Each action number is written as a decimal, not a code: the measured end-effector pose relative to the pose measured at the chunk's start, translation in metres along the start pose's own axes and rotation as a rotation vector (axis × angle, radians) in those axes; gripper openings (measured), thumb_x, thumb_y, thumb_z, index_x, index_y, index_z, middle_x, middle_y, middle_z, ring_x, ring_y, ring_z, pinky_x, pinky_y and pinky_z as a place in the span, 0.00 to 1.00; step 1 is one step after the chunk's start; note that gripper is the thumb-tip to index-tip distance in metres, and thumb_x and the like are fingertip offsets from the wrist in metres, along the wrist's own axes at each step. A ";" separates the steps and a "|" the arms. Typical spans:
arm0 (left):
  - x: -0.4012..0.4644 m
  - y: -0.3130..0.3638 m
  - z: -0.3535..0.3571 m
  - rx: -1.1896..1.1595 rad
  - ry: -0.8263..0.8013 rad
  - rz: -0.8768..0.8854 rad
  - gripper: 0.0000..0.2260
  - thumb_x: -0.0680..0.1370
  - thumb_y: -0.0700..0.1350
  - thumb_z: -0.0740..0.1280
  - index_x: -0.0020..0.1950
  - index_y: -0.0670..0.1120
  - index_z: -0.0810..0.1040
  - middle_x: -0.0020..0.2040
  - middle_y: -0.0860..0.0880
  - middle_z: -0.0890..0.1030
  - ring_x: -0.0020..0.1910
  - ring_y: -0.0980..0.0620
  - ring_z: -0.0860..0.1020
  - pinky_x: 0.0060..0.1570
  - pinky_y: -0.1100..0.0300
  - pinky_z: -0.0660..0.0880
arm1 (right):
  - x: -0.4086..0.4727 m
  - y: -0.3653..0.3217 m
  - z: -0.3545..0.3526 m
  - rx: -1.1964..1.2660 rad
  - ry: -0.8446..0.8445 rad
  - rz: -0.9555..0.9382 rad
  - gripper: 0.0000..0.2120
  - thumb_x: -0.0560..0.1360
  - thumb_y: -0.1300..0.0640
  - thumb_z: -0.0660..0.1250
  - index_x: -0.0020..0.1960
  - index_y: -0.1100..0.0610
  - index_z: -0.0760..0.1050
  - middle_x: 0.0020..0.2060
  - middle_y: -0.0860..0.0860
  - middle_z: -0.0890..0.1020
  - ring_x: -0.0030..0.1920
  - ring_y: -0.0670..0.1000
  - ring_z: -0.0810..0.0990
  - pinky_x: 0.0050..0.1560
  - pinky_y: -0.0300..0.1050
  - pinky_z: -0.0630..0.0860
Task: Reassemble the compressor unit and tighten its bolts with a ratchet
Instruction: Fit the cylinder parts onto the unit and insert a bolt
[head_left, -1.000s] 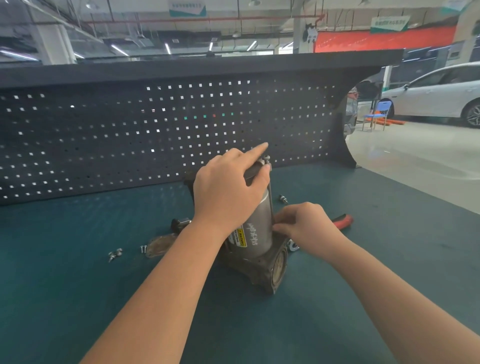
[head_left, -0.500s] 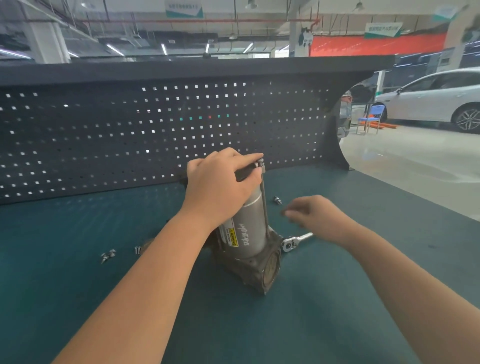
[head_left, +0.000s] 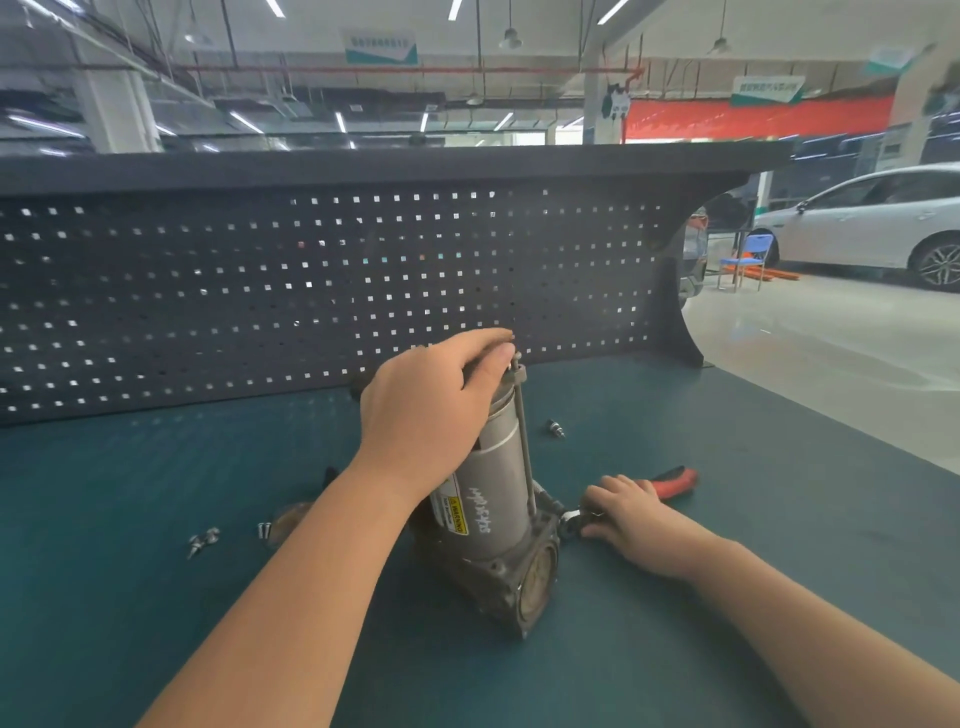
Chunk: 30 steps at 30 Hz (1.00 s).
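Observation:
The compressor unit (head_left: 493, 499), a grey metal cylinder with a yellow warning label on a dark cast base, stands upright on the green bench top (head_left: 727, 519). My left hand (head_left: 436, 405) grips its top cap from above, thumb on the front. A long bolt (head_left: 523, 431) runs down the cylinder's right side. My right hand (head_left: 631, 519) lies low on the bench to the right of the base, fingers curled round the ratchet (head_left: 675, 480) near its chrome head; the red handle sticks out behind the hand.
A loose bolt (head_left: 556, 428) lies behind the compressor on the right. Small bolts (head_left: 203, 540) and a round plate (head_left: 291, 517) lie on the left. A dark perforated back panel (head_left: 260, 291) closes the bench's far side. The bench's right edge drops to the workshop floor.
My right hand dropped from beside the cylinder to the bench and took hold of the ratchet. My left hand stayed on the compressor's top cap.

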<state>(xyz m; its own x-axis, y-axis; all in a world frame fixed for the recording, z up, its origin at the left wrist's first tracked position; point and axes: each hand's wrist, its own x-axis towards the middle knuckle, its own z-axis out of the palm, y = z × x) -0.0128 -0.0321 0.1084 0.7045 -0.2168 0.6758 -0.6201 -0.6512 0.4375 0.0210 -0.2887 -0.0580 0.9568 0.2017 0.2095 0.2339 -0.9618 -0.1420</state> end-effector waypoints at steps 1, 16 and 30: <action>-0.001 -0.001 0.001 0.022 0.012 0.017 0.14 0.82 0.55 0.57 0.60 0.59 0.81 0.45 0.58 0.85 0.49 0.56 0.79 0.45 0.61 0.74 | 0.000 -0.001 -0.002 0.003 -0.001 -0.008 0.13 0.79 0.43 0.63 0.55 0.52 0.72 0.46 0.43 0.67 0.57 0.51 0.70 0.54 0.44 0.60; -0.004 0.008 0.011 0.190 0.119 0.028 0.19 0.83 0.49 0.55 0.40 0.45 0.80 0.28 0.52 0.73 0.38 0.50 0.71 0.47 0.53 0.69 | -0.003 -0.020 -0.011 0.025 -0.038 -0.027 0.13 0.81 0.43 0.58 0.52 0.53 0.69 0.53 0.51 0.76 0.56 0.52 0.71 0.49 0.43 0.58; -0.005 0.011 0.011 0.201 0.132 0.031 0.18 0.83 0.48 0.55 0.41 0.44 0.81 0.28 0.54 0.71 0.37 0.50 0.70 0.43 0.56 0.64 | -0.016 -0.028 -0.008 0.168 0.006 -0.040 0.07 0.81 0.49 0.60 0.45 0.48 0.66 0.37 0.38 0.69 0.43 0.38 0.66 0.46 0.41 0.54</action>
<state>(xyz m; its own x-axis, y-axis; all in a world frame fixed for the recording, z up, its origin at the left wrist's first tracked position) -0.0195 -0.0467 0.1033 0.6267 -0.1507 0.7645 -0.5503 -0.7803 0.2973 -0.0021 -0.2662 -0.0499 0.9452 0.2373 0.2243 0.2977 -0.9086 -0.2930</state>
